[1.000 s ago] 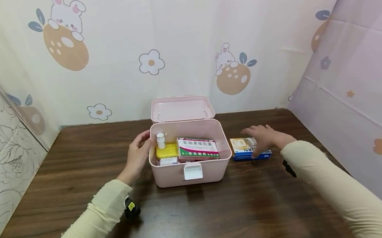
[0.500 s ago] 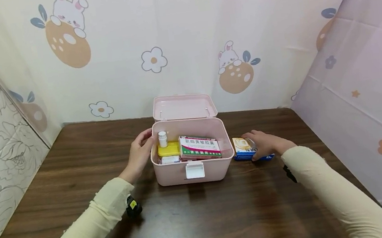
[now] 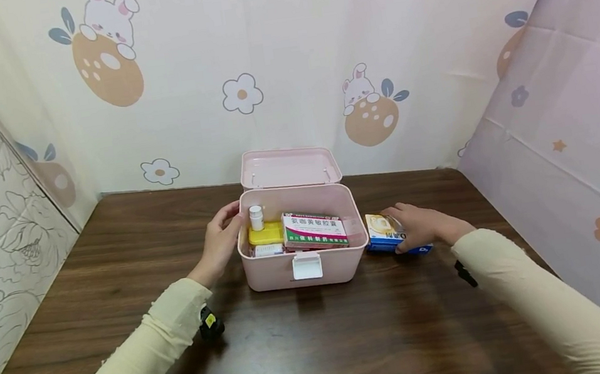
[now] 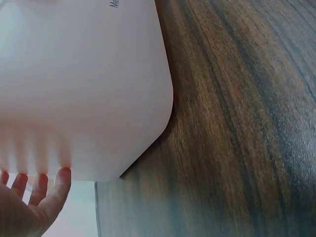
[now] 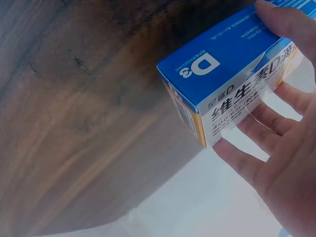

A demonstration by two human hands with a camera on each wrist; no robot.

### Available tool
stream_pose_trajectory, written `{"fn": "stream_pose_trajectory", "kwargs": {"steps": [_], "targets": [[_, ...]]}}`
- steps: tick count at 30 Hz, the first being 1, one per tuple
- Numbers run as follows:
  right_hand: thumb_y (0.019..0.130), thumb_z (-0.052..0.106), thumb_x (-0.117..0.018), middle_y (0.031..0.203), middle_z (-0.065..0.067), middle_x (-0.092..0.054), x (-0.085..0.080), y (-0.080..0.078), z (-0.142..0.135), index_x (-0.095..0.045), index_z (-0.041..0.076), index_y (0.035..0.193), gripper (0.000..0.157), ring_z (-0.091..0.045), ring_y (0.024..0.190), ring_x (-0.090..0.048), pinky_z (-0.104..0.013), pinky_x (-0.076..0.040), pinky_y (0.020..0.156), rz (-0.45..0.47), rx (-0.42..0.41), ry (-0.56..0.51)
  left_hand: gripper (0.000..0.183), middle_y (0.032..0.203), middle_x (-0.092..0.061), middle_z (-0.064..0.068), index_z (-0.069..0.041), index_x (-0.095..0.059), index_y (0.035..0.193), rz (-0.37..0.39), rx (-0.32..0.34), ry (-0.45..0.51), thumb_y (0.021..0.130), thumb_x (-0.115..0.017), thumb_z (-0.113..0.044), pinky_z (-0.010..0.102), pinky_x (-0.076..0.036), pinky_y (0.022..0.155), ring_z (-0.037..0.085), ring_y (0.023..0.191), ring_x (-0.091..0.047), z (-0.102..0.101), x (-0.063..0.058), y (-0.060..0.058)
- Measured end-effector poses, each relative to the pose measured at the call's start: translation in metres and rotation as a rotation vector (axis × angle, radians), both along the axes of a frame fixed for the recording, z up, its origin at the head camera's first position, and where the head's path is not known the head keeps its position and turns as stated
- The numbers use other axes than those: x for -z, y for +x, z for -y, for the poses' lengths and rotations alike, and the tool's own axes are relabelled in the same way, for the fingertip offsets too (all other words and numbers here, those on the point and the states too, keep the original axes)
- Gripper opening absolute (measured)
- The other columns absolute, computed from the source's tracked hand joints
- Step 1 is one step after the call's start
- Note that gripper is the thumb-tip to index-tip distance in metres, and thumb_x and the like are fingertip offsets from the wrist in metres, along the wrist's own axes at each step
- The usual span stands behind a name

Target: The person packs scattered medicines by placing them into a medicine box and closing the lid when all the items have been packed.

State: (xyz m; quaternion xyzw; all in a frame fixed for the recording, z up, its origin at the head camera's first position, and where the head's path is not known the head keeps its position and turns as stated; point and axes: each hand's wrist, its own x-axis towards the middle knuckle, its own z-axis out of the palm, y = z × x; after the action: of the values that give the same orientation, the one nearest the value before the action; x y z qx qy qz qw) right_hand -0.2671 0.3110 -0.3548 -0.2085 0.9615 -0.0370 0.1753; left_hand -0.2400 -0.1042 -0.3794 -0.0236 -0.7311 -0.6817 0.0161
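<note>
A pink lidded storage box stands on the table with its lid tipped back. My left hand rests at the box's left side; in the left wrist view its relaxed fingertips touch the outer wall. Inside are a white pill bottle, a yellow case, a small white package and a red-and-green medicine box. To the right, my right hand grips a blue-and-white vitamin D box, thumb on its blue side and fingers along the printed face.
The dark wooden table carries the box and medicine. A patterned cloth hangs right behind the table, with another cloth panel along the right edge. A white latch projects from the storage box's front.
My right hand has come down onto the vitamin D box and taken hold of it. The left hand keeps its place at the storage box. The head view has shifted slightly.
</note>
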Motion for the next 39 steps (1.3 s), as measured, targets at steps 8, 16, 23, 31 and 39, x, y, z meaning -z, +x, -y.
{"fn": "stream_pose_trajectory", "kwargs": {"steps": [8, 16, 23, 31, 39], "targets": [[0.078, 0.032, -0.086, 0.129, -0.021, -0.051, -0.029, 0.01, 0.003, -0.041, 0.003, 0.148, 0.088, -0.032, 0.108, -0.054, -0.058, -0.05, 0.089, -0.056, -0.04, -0.017, 0.045, 0.146, -0.047, 0.021, 0.002, -0.045, 0.146, -0.001, 0.002, 0.003, 0.105, -0.048, -0.016, 0.048, -0.039, 0.11, 0.034, 0.132, -0.044, 0.0, 0.0, 0.0], [0.078, 0.032, -0.084, 0.13, -0.023, -0.052, -0.066, 0.018, 0.004, -0.041, 0.004, 0.148, 0.086, -0.034, 0.107, -0.056, -0.061, -0.051, 0.086, -0.117, -0.037, 0.008, 0.045, 0.143, -0.048, 0.021, 0.001, -0.046, 0.145, 0.001, -0.01, -0.002, 0.105, -0.048, -0.018, 0.049, -0.039, 0.109, 0.033, 0.13, -0.044, 0.0, 0.002, 0.0], [0.079, 0.03, -0.083, 0.131, -0.024, -0.052, -0.095, 0.018, 0.012, -0.04, 0.002, 0.148, 0.086, -0.035, 0.108, -0.056, -0.059, -0.052, 0.085, -0.161, -0.046, 0.01, 0.046, 0.145, -0.047, 0.02, 0.001, -0.045, 0.146, 0.01, -0.001, -0.005, 0.105, -0.048, -0.019, 0.049, -0.039, 0.11, 0.034, 0.132, -0.044, 0.0, 0.0, 0.001], [0.08, 0.029, -0.083, 0.129, -0.021, -0.05, -0.12, 0.012, 0.031, -0.037, 0.005, 0.15, 0.087, -0.034, 0.11, -0.052, -0.06, -0.048, 0.092, -0.15, -0.054, -0.043, 0.046, 0.145, -0.047, 0.021, 0.002, -0.045, 0.146, 0.015, 0.0, 0.003, 0.105, -0.048, -0.018, 0.049, -0.039, 0.11, 0.034, 0.131, -0.044, 0.001, 0.001, 0.001], [0.081, 0.03, -0.083, 0.136, -0.021, -0.049, -0.137, 0.006, 0.056, -0.038, 0.007, 0.15, 0.085, -0.035, 0.115, -0.051, -0.061, -0.045, 0.098, -0.172, -0.072, -0.043, 0.046, 0.145, -0.046, 0.021, 0.001, -0.045, 0.147, 0.018, 0.01, 0.01, 0.106, -0.048, -0.02, 0.053, -0.039, 0.109, 0.035, 0.132, -0.042, 0.001, -0.001, 0.003]]}}
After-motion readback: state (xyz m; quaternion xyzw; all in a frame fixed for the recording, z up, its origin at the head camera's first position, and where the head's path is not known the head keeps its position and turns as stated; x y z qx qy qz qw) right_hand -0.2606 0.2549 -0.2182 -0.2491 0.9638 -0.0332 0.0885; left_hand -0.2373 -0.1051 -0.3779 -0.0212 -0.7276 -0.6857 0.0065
